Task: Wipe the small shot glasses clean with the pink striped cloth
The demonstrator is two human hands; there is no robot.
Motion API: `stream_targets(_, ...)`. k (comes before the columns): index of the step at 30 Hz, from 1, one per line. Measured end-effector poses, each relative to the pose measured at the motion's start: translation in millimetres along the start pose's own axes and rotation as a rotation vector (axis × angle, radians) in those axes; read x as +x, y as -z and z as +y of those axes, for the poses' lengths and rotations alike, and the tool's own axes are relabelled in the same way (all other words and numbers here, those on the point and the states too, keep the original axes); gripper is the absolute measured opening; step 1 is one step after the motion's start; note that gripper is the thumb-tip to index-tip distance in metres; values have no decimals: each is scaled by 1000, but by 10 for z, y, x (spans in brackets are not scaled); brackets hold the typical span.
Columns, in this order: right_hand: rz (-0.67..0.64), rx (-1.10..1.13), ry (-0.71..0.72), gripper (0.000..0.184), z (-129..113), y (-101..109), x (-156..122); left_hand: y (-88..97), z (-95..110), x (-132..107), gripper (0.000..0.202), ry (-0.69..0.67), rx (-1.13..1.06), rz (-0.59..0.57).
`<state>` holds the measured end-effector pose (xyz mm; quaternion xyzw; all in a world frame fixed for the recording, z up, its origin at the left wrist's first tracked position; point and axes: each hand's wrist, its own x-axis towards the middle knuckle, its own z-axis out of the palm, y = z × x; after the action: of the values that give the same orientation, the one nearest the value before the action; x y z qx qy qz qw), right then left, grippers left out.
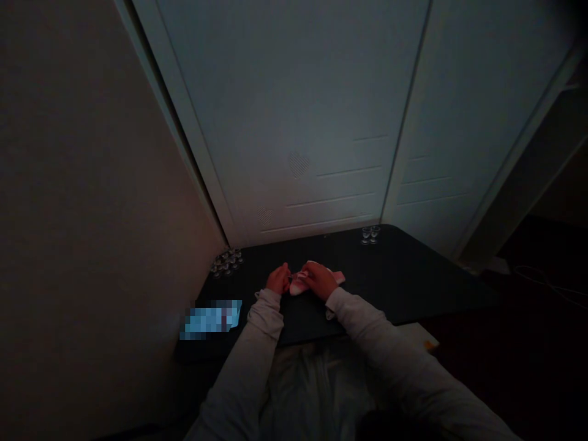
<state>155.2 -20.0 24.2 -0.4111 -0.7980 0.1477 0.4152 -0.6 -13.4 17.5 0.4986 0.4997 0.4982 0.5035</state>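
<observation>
Both my hands rest near the middle of a dark table (404, 275) in a dim room. My left hand (278, 280) is closed, its fingers pinched against the left end of a small pink and white thing (299, 285). My right hand (319, 278) is curled over the same pink and white thing, whose right end (339, 277) sticks out past the fingers. I cannot make out what the thing is. Light grey sleeves cover both forearms.
A cluster of several small clear glasses (226, 261) stands at the table's back left corner. Two more clear glasses (370, 234) stand at the back edge. A blurred light blue patch (211, 318) lies at the table's left edge. White cupboard doors (321, 122) rise behind.
</observation>
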Motion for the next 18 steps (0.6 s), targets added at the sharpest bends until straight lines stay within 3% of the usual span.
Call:
stream_targets(9, -2, 77, -116, 17, 68, -22, -11, 24, -25, 26, 39, 11, 34, -6)
stream_targets(18, -56, 130, -79, 17, 96, -33, 5, 17, 11, 17, 41, 16, 55, -4)
